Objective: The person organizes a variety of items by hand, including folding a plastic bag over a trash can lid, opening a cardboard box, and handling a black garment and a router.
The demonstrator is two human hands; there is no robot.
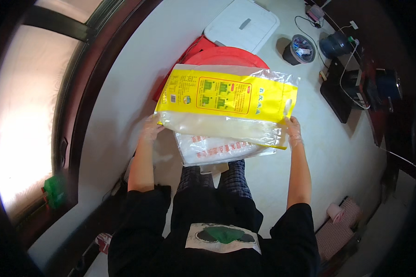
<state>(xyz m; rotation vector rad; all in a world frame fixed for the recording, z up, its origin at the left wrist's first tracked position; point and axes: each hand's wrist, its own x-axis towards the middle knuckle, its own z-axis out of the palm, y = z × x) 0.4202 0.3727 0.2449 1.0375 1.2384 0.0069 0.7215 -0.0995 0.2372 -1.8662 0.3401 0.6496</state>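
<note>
Between my two hands stretches a yellow and clear plastic packaging bag [215, 91], printed with writing and small pictures and spread flat. My left hand [152, 128], in a thin clear glove, grips its lower left corner. The right edge, below a punched handle hole, is pinched by my right hand [294, 130], also in a clear glove. Beneath the bag, a whitish plastic bag [215, 150] with red printing shows above my legs; what supports it is hidden. Behind them, the rim of a round red plastic tub or stool [228, 55] is partly covered.
A white lidded storage box [242, 26] stands by the wall. Right of it are a wastebin [300, 50] with rubbish, a large water bottle [334, 45] and loose cables. A dark pot [388, 86] is at far right. A window frame [86, 104] runs along the left.
</note>
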